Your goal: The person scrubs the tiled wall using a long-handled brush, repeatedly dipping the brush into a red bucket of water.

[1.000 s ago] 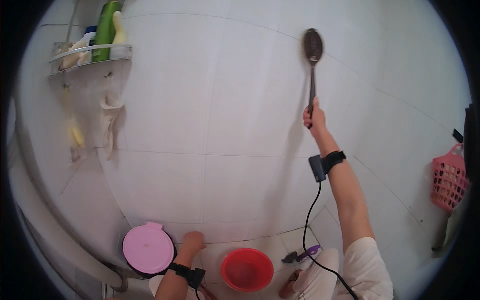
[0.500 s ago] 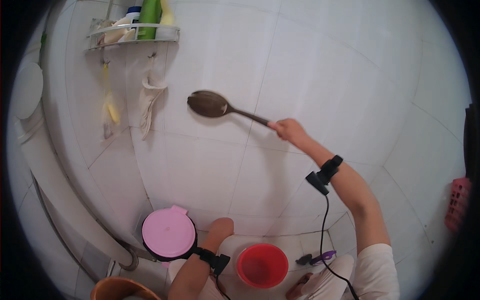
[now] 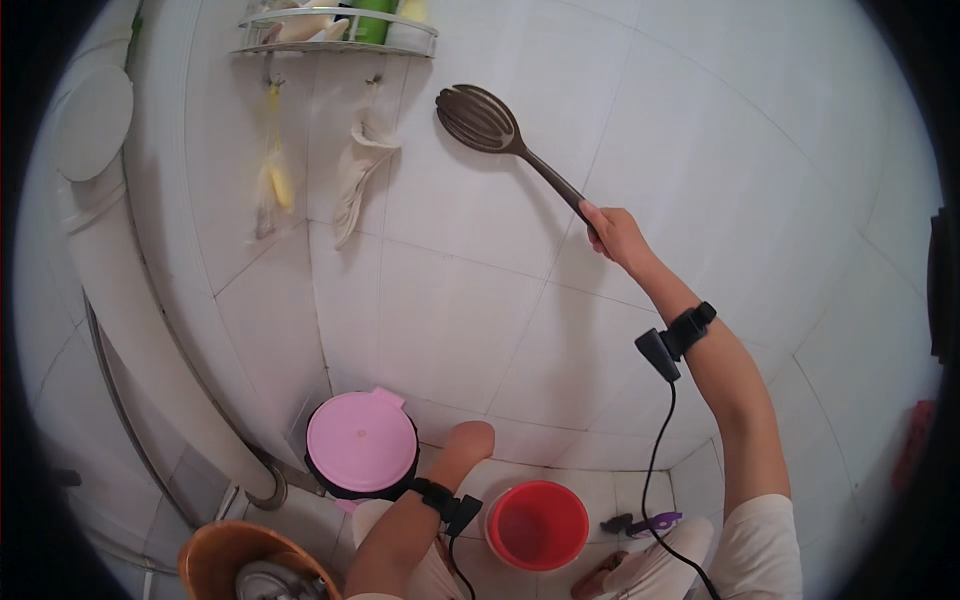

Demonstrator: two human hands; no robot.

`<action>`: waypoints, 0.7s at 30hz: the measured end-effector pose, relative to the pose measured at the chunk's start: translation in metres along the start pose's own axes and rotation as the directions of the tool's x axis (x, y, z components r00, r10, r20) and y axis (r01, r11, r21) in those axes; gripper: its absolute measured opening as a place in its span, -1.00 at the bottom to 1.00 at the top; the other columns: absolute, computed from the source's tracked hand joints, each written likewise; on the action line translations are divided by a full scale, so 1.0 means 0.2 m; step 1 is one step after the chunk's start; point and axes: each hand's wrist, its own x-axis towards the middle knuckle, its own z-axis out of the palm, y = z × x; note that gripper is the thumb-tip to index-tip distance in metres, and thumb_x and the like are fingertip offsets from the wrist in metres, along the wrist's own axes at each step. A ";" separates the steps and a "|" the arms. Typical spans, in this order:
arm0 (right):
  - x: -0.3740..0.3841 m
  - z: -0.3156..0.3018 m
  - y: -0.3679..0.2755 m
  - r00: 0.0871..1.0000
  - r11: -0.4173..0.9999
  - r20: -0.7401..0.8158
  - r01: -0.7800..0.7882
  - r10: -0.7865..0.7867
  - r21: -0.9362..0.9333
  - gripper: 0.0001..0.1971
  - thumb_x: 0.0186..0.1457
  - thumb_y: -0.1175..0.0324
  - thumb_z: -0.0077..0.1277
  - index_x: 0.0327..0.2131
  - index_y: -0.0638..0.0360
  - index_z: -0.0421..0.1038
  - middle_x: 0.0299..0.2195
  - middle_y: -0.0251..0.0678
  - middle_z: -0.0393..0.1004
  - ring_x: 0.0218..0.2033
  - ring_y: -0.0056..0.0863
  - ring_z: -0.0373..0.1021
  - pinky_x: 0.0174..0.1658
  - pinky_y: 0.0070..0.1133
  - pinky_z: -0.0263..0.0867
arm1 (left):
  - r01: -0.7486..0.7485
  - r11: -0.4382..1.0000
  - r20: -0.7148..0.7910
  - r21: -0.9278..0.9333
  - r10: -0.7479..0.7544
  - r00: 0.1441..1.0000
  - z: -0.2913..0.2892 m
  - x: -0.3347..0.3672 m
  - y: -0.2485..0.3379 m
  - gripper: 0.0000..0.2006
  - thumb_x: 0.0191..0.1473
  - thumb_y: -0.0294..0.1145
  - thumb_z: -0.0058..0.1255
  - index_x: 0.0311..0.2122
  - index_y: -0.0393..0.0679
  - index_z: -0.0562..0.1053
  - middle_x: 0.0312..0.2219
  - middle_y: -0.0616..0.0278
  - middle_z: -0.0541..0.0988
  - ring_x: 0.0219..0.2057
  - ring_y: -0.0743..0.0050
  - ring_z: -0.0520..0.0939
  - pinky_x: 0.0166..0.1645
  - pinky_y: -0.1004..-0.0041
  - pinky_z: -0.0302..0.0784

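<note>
Right arm (image 3: 738,405) at 4 o'clock: loose off-white sleeve (image 3: 766,545), short. Black strap (image 3: 692,326) at 3 o'clock, wedge-shaped black module (image 3: 657,354) fixed to it; thin black cable (image 3: 650,455) running to 5 o'clock. Left arm (image 3: 385,555), between 6 and 7: matching black band (image 3: 431,492), dark unit (image 3: 463,514), second cord (image 3: 456,563). Pale trousers (image 3: 662,563) at 5, lightly creased.

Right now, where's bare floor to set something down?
A small floor patch between the red basin, the purple thing and the wall looks bare. The wall is bare between the slotted spoon and the pink lid. Lower left is crowded: lid, brown tub and left arm sit close.
</note>
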 end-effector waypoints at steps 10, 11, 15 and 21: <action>0.13 0.14 -0.37 0.997 0.994 0.048 0.056 -0.052 -0.096 -0.46 0.01 -0.10 -0.27 -0.77 0.18 0.20 -0.84 -0.40 0.17 -0.86 -0.65 0.04 -0.79 -0.67 -0.05 | 0.001 1.000 -0.005 -0.017 -0.001 1.000 0.01 0.04 0.01 -0.81 -0.31 -0.39 0.00 -0.49 -0.23 0.48 -0.44 0.00 0.50 -0.37 0.11 0.52 -0.32 0.28 0.44; 0.13 0.13 -0.35 0.998 0.994 0.024 0.058 -0.056 -0.088 -0.45 0.00 -0.11 -0.27 -0.76 0.18 0.20 -0.84 -0.40 0.17 -0.86 -0.65 0.03 -0.79 -0.68 -0.06 | -0.007 1.000 0.008 0.011 0.007 1.000 0.01 0.04 0.02 -0.83 -0.27 -0.45 -0.04 -0.46 -0.19 0.49 -0.41 0.03 0.51 -0.35 0.15 0.54 -0.34 0.30 0.45; 0.05 0.04 -0.32 0.994 0.996 0.062 -0.087 0.088 -0.018 -0.45 -0.02 -0.14 -0.25 -0.76 0.17 0.20 -0.83 -0.39 0.16 -0.86 -0.67 0.01 -0.80 -0.69 -0.08 | 0.042 0.999 0.027 -0.001 -0.042 0.999 0.00 0.04 0.04 -0.82 -0.26 -0.45 -0.04 -0.43 -0.16 0.50 -0.39 0.04 0.51 -0.33 0.16 0.53 -0.32 0.32 0.44; 0.06 0.14 -0.40 0.986 0.986 0.130 -0.120 0.105 0.113 -0.45 -0.03 -0.12 -0.22 -0.75 0.21 0.22 -0.84 -0.36 0.19 -0.87 -0.63 0.06 -0.81 -0.65 -0.03 | 0.111 0.992 0.067 -0.067 -0.106 0.992 -0.04 0.01 0.05 -0.76 -0.34 -0.34 0.05 -0.47 -0.25 0.47 -0.44 0.00 0.50 -0.36 0.11 0.52 -0.29 0.29 0.43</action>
